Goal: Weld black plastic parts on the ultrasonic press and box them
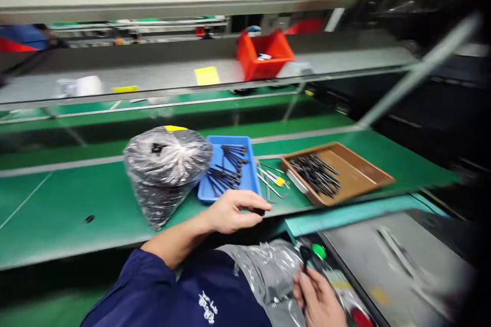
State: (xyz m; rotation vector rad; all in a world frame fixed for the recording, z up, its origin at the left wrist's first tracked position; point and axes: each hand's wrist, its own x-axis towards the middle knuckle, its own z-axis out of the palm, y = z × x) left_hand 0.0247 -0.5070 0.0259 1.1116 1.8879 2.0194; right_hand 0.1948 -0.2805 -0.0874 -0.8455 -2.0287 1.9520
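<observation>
My left hand [236, 210] is above the front edge of the green bench, its fingers pinched on a small black part [260, 211]. Lower down, at the right, my right hand [320, 296] grips a dark rod-like part [305, 260] beside a grey plastic bag [268, 271]. Behind my left hand lies a blue tray [251, 163] with several black rods [226, 176]. A tied plastic bag of dark parts [166, 168] stands left of that tray. Thin metal tools [272, 179], one with a yellow tag, rest between the blue tray and a brown tray [356, 168] of dark rods.
A red bin [264, 59] and a yellow note [207, 76] are on the shelf above the green bench [76, 204]. One small black piece [89, 218] lies at the left. An open drawer [341, 265] with assorted items is at the lower right.
</observation>
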